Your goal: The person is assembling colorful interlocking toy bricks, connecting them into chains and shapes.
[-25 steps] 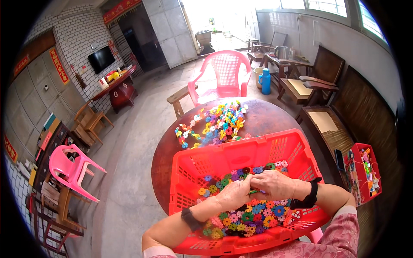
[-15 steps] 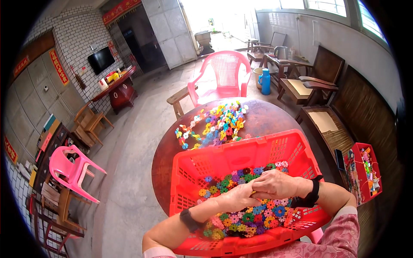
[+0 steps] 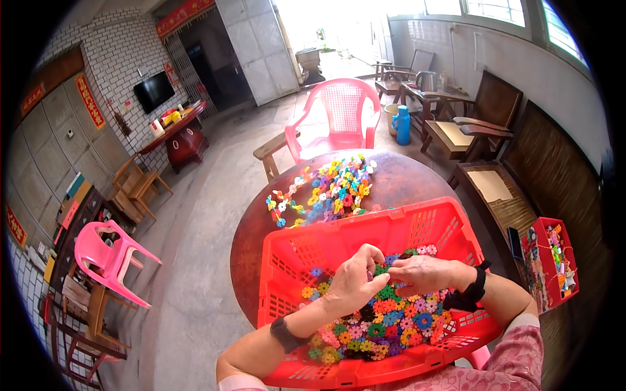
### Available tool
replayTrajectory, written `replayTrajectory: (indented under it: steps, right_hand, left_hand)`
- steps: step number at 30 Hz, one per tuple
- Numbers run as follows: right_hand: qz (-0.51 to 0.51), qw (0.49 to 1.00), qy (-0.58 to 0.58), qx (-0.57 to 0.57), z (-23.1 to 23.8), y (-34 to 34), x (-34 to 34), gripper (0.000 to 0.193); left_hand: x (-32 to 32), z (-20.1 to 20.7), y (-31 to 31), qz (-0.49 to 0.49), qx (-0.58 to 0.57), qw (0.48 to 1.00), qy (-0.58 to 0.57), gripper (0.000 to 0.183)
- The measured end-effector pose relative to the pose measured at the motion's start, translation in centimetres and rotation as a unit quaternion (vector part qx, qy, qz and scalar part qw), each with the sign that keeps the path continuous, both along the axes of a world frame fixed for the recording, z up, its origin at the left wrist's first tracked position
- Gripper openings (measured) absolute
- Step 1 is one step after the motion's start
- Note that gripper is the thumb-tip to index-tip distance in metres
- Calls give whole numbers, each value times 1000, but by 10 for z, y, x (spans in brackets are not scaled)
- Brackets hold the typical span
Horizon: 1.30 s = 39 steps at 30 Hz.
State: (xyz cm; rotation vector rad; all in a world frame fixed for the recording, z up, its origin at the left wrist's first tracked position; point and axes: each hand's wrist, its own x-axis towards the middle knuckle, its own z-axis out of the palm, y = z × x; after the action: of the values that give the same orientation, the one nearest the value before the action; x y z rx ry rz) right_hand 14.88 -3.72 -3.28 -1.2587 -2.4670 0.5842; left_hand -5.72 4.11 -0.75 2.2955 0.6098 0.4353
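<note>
Over the red plastic basket (image 3: 365, 242) my two hands work close together. My left hand (image 3: 352, 285) is closed, thumb and forefinger curled around a small purple flower-shaped piece (image 3: 370, 276). My right hand (image 3: 422, 274) is pinched close to the left thumb; whatever lies between its fingertips is hidden. Beneath them the basket holds a heap of loose flower-shaped plastic pieces (image 3: 378, 329) in many colours. Beyond the basket, chains of joined flower-shaped pieces (image 3: 339, 186) lie piled on the round table.
The basket overlaps the near part of the round wooden table (image 3: 251, 260). A pink plastic chair (image 3: 342, 111) stands across it, beside a wooden stool (image 3: 267, 151). At right are a wooden bench (image 3: 482, 189) and a red box of small items (image 3: 554, 267).
My hands were pressed together, fingers overlapping. They have drawn slightly apart, the left one turning upward with its thumb and forefinger showing.
</note>
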Motion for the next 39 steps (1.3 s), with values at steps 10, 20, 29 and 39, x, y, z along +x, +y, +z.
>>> replayTrajectory:
  steps: [10, 20, 29, 39]
  right_hand:
    - [6, 951, 228, -206, -10, -6, -30, 26]
    - [-73, 989, 50, -120, 18, -2, 3, 37]
    - [-64, 990, 112, -64, 9, -4, -2, 34]
    - [-2, 996, 92, -10, 31, -7, 0, 32]
  left_hand:
    - [6, -10, -19, -79, -287, 917, -265, 35]
    - [6, -9, -7, -51, 12, 993, -105, 24]
    - [6, -25, -11, -55, 153, 986, 36, 32]
    - [-1, -13, -5, -144, 188, 970, 59, 27]
